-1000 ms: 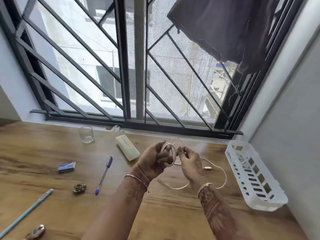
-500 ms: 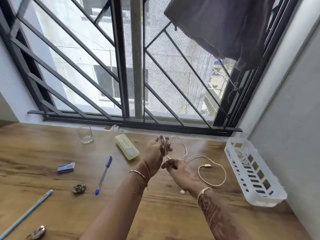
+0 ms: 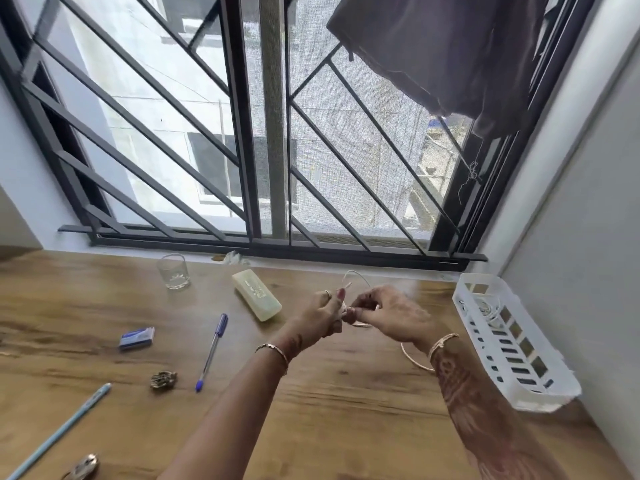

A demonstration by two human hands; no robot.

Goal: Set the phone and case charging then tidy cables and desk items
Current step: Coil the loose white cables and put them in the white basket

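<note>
While both hands wind the white cable, its slack tail may snag on the wrist and spring the coil loose.
Left hand curls round the small coil above the desk; right hand, at its three o'clock, pinches the strand; the basket lies farther toward three o'clock.
</note>
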